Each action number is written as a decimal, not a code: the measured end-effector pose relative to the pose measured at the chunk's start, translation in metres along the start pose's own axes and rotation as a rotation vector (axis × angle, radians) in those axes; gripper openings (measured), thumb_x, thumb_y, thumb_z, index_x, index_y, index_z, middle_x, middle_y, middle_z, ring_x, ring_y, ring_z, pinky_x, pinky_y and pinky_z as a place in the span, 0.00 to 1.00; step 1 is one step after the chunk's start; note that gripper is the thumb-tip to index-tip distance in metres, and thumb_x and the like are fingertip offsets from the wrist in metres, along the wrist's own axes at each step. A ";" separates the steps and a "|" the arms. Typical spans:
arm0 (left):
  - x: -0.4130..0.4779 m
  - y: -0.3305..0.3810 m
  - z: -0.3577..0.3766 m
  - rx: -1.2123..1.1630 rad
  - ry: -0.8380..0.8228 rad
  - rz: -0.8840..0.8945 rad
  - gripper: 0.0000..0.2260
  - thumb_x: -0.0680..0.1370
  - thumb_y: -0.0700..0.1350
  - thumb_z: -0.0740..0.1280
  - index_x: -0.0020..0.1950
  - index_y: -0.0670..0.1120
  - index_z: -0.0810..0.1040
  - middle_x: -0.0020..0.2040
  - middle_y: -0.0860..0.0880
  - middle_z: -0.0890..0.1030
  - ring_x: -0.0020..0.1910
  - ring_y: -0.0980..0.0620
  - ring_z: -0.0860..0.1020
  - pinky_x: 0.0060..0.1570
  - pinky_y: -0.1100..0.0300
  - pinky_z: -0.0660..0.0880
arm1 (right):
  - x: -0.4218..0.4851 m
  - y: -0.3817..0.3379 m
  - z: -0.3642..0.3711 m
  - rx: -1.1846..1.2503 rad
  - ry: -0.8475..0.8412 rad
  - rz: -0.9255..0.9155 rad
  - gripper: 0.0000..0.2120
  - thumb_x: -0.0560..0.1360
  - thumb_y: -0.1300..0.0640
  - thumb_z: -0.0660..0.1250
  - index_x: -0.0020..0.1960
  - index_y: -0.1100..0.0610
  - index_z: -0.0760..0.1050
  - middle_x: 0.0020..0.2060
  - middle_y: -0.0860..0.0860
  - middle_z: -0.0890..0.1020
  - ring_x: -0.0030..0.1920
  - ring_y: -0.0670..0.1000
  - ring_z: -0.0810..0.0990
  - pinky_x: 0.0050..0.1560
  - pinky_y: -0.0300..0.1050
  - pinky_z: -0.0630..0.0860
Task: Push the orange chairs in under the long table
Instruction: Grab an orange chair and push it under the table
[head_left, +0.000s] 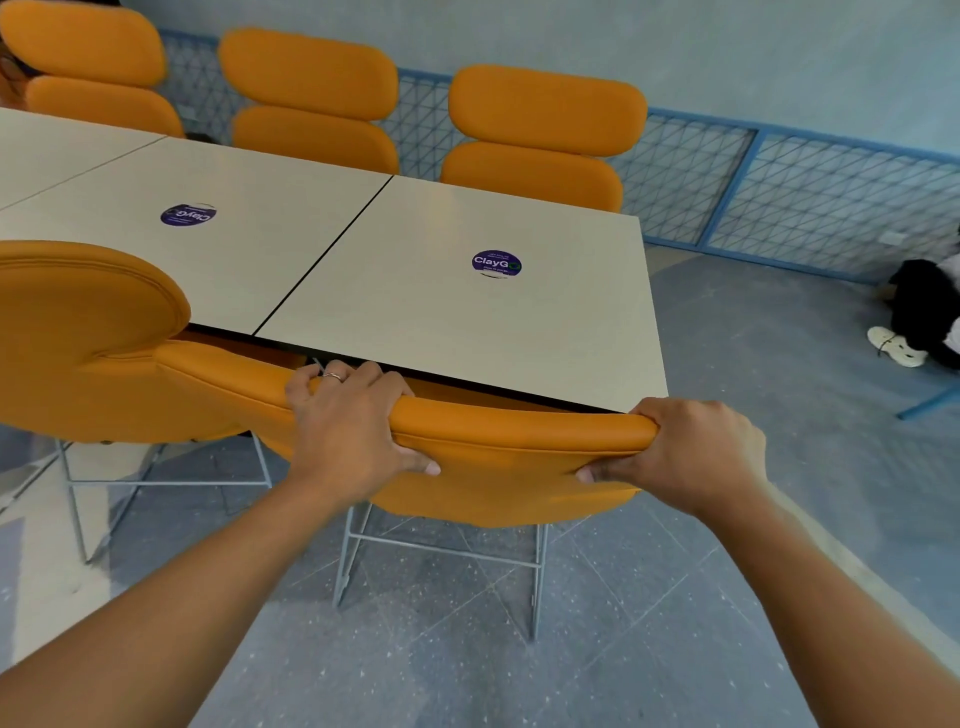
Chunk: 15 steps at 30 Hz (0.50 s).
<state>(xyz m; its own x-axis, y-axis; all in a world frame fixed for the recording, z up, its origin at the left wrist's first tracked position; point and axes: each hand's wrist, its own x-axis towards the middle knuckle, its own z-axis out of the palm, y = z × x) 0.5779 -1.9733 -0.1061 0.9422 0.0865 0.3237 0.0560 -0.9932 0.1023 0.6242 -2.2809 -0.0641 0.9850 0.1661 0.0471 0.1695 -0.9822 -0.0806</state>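
An orange padded chair (509, 467) on grey wire legs stands at the near edge of the long white table (415, 312), its backrest top level with the tabletop edge and its seat hidden beneath. My left hand (348, 426) grips the top of the backrest, fingers over the front and thumb on the back. My right hand (696, 447) grips the backrest's right end the same way. A second orange chair (88, 332) stands just to the left on the near side. Three more orange chairs (540, 135) line the far side.
A blue mesh railing (779, 192) runs behind the far chairs. A seated person's dark clothing and white shoe (896, 345) are on the floor at the right. Someone's head shows partly at the top left. Grey speckled floor lies around me.
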 end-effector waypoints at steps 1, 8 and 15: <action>0.001 -0.005 -0.001 -0.005 -0.003 0.003 0.35 0.50 0.76 0.69 0.48 0.56 0.78 0.44 0.55 0.76 0.52 0.47 0.73 0.59 0.47 0.58 | -0.002 -0.005 0.002 -0.004 -0.002 0.001 0.35 0.50 0.17 0.66 0.41 0.45 0.78 0.32 0.42 0.78 0.38 0.46 0.76 0.35 0.41 0.70; -0.002 -0.039 -0.012 -0.077 -0.042 0.018 0.33 0.48 0.77 0.62 0.45 0.59 0.76 0.41 0.59 0.71 0.51 0.49 0.72 0.60 0.51 0.55 | -0.021 -0.036 0.012 0.048 0.058 0.004 0.38 0.48 0.15 0.62 0.33 0.49 0.73 0.28 0.43 0.75 0.34 0.49 0.77 0.35 0.44 0.76; -0.007 -0.052 -0.016 -0.072 -0.043 0.032 0.34 0.48 0.78 0.60 0.45 0.59 0.76 0.41 0.58 0.71 0.50 0.49 0.71 0.60 0.50 0.55 | -0.032 -0.051 0.014 -0.008 0.093 -0.029 0.37 0.50 0.14 0.61 0.31 0.49 0.69 0.26 0.43 0.72 0.30 0.46 0.74 0.30 0.40 0.64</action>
<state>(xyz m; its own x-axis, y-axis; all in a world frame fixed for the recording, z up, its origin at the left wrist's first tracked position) 0.5627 -1.9206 -0.0991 0.9565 0.0497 0.2876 0.0029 -0.9870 0.1608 0.5841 -2.2355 -0.0755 0.9722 0.1863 0.1420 0.1976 -0.9778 -0.0700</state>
